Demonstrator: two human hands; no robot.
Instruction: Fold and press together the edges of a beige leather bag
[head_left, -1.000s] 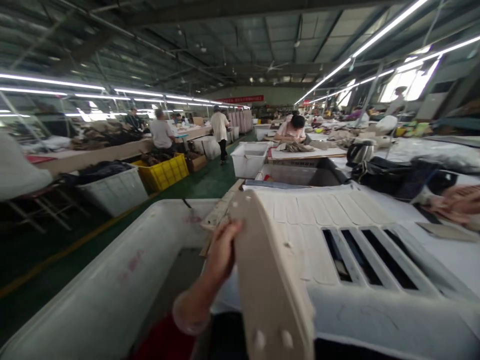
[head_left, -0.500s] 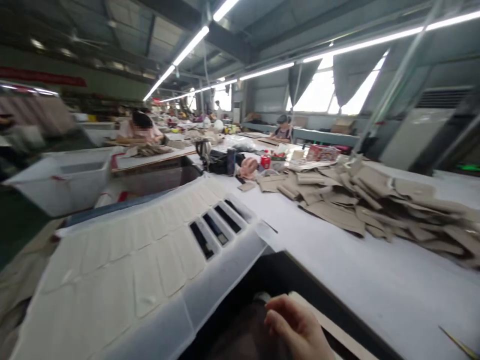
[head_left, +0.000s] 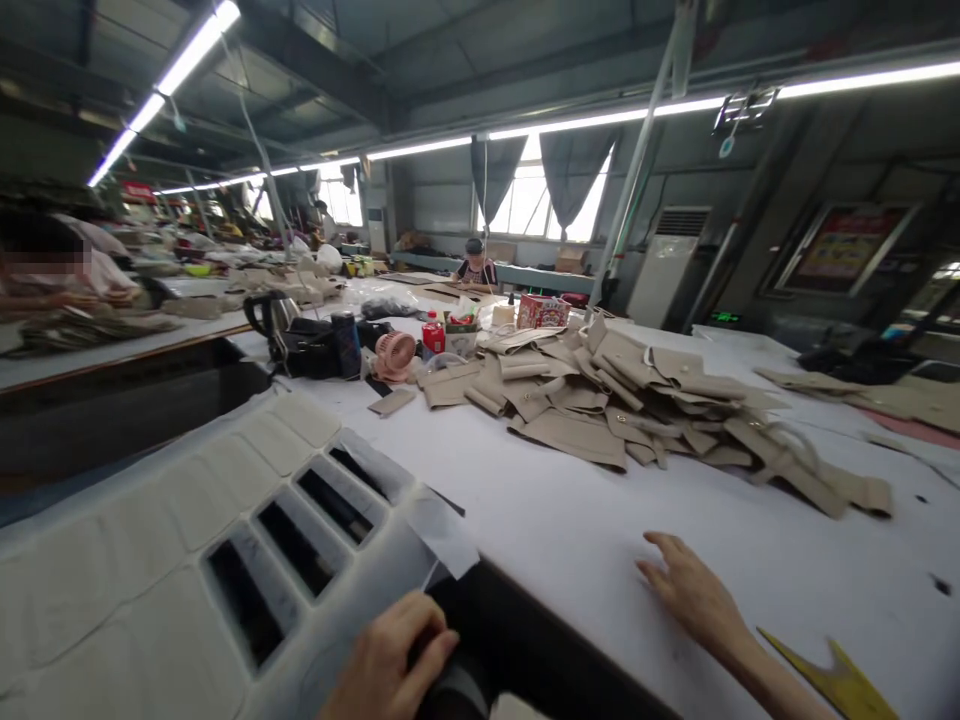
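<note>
My left hand (head_left: 394,660) is at the bottom centre, fingers curled over the near edge of a white plastic bin (head_left: 172,540) whose rim is draped with rows of beige fabric pieces. My right hand (head_left: 686,590) lies flat on the white table (head_left: 585,520), fingers spread, holding nothing. A large heap of tan cut fabric pieces (head_left: 637,405) lies on the table beyond my right hand. A yellow-green ruler piece (head_left: 832,675) lies just to the right of my right wrist.
At the far end of the table stand a black kettle (head_left: 270,315), a dark bag, a pink fan (head_left: 395,352), a red bottle (head_left: 432,335) and a red box (head_left: 541,311). One person sits at the left table, another by the far window.
My view has swung from the aisle on the left to the table on the right. My left hand let go of the beige board, and my right hand has come onto the table.
</note>
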